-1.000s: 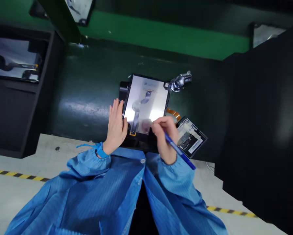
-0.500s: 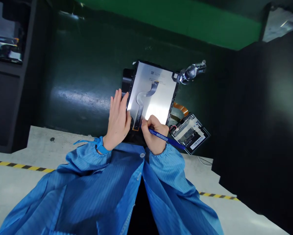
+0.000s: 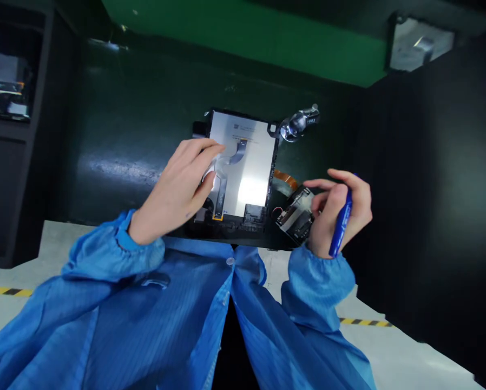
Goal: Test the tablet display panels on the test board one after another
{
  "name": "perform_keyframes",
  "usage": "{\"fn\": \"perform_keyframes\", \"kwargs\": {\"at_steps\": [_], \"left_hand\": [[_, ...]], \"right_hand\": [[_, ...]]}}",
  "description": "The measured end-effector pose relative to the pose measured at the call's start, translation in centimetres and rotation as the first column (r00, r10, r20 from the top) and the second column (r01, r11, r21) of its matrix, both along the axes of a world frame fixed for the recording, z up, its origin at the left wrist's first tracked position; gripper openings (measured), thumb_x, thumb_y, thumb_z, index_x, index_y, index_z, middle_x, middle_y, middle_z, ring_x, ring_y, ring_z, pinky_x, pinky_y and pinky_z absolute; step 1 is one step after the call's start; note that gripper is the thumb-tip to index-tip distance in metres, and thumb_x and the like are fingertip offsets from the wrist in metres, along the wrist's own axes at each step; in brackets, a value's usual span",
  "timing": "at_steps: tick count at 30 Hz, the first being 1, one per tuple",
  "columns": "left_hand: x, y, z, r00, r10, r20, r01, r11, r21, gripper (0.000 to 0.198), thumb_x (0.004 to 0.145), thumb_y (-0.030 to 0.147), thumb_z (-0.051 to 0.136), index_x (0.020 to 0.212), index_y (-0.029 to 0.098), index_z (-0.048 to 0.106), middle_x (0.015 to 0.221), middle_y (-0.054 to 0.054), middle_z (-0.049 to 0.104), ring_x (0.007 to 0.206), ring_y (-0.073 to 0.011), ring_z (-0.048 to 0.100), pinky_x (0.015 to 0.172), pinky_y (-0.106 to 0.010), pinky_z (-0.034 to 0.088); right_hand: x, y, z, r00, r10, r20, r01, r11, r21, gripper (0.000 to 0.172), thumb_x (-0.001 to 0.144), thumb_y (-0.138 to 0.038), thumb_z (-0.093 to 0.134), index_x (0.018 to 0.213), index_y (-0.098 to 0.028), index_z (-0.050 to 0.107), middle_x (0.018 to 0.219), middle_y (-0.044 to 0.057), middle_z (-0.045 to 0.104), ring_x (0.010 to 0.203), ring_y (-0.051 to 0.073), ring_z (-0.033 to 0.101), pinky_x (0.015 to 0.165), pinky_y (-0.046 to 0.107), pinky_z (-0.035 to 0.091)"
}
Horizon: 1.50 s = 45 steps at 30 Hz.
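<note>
A display panel (image 3: 243, 162) with a silver back and black frame lies on the dark green bench. A ribbon cable (image 3: 221, 189) curves down its back to the lower left. Over the panel's left edge is my left hand (image 3: 182, 181), its fingers apart and slightly bent, holding nothing. My right hand (image 3: 340, 211) is off to the right, gripping a blue marker pen (image 3: 341, 230) with some fingers stretched out. Partly hidden behind that hand, a small circuit module (image 3: 295, 214) sits beside the panel, with an orange flex cable (image 3: 286, 179) between the two.
A shiny clear-and-metal object (image 3: 300, 123) stands at the panel's upper right corner. Dark cabinets border the bench, one on the left (image 3: 11, 189) and one on the right (image 3: 421, 195). A metal plate (image 3: 419, 46) is at the far right.
My right hand has lifted off the panel's lower part and moved right with the marker pen. My left hand has risen and now reaches over the panel's left edge.
</note>
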<state>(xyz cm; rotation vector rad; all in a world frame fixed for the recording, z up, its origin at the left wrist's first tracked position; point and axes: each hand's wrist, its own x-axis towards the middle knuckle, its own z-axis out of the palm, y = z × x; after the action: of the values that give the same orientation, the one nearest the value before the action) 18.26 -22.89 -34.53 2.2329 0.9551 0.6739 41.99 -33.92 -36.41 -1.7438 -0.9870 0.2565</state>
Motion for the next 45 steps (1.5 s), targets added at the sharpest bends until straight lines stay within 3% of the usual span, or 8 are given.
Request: {"fn": "perform_keyframes", "kwargs": {"at_steps": [4, 8, 10, 15, 20, 22, 29, 45], "left_hand": [[3.3, 4.6, -1.8, 0.998, -0.054, -0.008, 0.054, 0.998, -0.019, 0.038, 0.089, 0.053, 0.061, 0.098, 0.018, 0.068, 0.111, -0.015, 0.064, 0.122, -0.044, 0.053, 0.11, -0.068, 0.035], [6.0, 6.2, -2.8, 0.985, -0.155, -0.068, 0.151, 0.986, -0.065, 0.046, 0.092, 0.06, 0.051, 0.071, 0.02, 0.062, 0.088, -0.015, 0.064, 0.102, -0.0365, 0.062, 0.102, -0.059, 0.045], [6.4, 6.0, -2.0, 0.978, -0.21, 0.005, 0.205, 0.948, -0.245, 0.053, 0.093, 0.064, 0.046, 0.067, 0.021, 0.062, 0.079, -0.012, 0.065, 0.085, -0.0293, 0.065, 0.09, -0.05, 0.053], [6.0, 4.9, 0.3, 0.912, -0.197, 0.359, 0.405, 0.564, -0.719, 0.064, 0.094, 0.067, 0.033, 0.072, 0.019, 0.069, 0.066, -0.01, 0.065, 0.063, -0.023, 0.065, 0.063, -0.037, 0.055], [5.5, 3.9, 1.1, 0.878, -0.125, 0.463, 0.466, 0.45, -0.762, 0.032, 0.092, 0.038, 0.051, 0.068, 0.021, 0.064, 0.061, -0.005, 0.053, 0.057, -0.019, 0.053, 0.059, -0.034, 0.049], [5.4, 3.2, 1.4, 0.879, -0.139, 0.456, 0.464, 0.464, -0.754, 0.022, 0.09, 0.031, 0.058, 0.071, 0.021, 0.064, 0.063, -0.003, 0.054, 0.06, -0.0169, 0.053, 0.06, -0.031, 0.048], [5.7, 1.0, 1.5, 0.907, -0.116, 0.404, 0.363, 0.703, -0.612, 0.017, 0.085, 0.032, 0.074, 0.074, 0.018, 0.07, 0.066, -0.002, 0.066, 0.061, -0.0131, 0.06, 0.057, -0.024, 0.048], [6.5, -0.4, 0.7, 0.919, -0.036, 0.393, 0.309, 0.684, -0.661, 0.024, 0.081, 0.036, 0.08, 0.068, 0.017, 0.071, 0.061, 0.0, 0.068, 0.056, -0.0118, 0.062, 0.056, -0.022, 0.05]], "right_hand": [[3.8, 0.9, -1.1, 0.978, 0.208, 0.004, -0.206, 0.972, -0.11, 0.018, 0.088, -0.035, 0.067, 0.097, -0.023, 0.056, 0.099, 0.003, 0.074, 0.093, 0.02, 0.071, 0.085, 0.037, 0.053], [4.2, 1.6, -1.5, 0.866, 0.375, -0.33, -0.427, 0.899, -0.101, 0.035, 0.079, -0.036, 0.075, 0.083, -0.024, 0.043, 0.067, -0.006, 0.062, 0.065, 0.014, 0.067, 0.066, 0.029, 0.052], [4.0, 1.6, -1.1, 0.838, 0.375, -0.396, -0.426, 0.904, -0.045, 0.039, 0.078, -0.039, 0.077, 0.08, -0.024, 0.041, 0.063, -0.009, 0.054, 0.06, 0.013, 0.064, 0.06, 0.026, 0.05], [3.2, 1.2, 0.3, 0.829, 0.41, -0.381, -0.403, 0.91, 0.1, 0.034, 0.088, -0.041, 0.069, 0.082, -0.025, 0.039, 0.062, -0.007, 0.054, 0.055, 0.012, 0.059, 0.056, 0.027, 0.049], [1.5, 1.1, 1.7, 0.786, 0.465, -0.406, -0.473, 0.877, 0.087, 0.031, 0.093, -0.04, 0.065, 0.083, -0.026, 0.039, 0.065, -0.006, 0.058, 0.058, 0.014, 0.062, 0.053, 0.027, 0.047], [0.8, 1.1, 1.9, 0.743, 0.514, -0.428, -0.523, 0.846, 0.107, 0.029, 0.095, -0.037, 0.064, 0.084, -0.026, 0.04, 0.064, -0.006, 0.057, 0.058, 0.014, 0.064, 0.05, 0.026, 0.043], [0.1, 1.1, 1.6, 0.639, 0.617, -0.459, -0.662, 0.745, 0.081, 0.024, 0.097, -0.032, 0.061, 0.085, -0.026, 0.041, 0.069, -0.005, 0.064, 0.063, 0.015, 0.066, 0.062, 0.03, 0.048], [-0.1, 1.3, 1.4, 0.626, 0.647, -0.435, -0.688, 0.721, 0.083, 0.029, 0.094, -0.036, 0.064, 0.081, -0.025, 0.041, 0.069, -0.005, 0.06, 0.06, 0.014, 0.066, 0.059, 0.028, 0.051]]}}
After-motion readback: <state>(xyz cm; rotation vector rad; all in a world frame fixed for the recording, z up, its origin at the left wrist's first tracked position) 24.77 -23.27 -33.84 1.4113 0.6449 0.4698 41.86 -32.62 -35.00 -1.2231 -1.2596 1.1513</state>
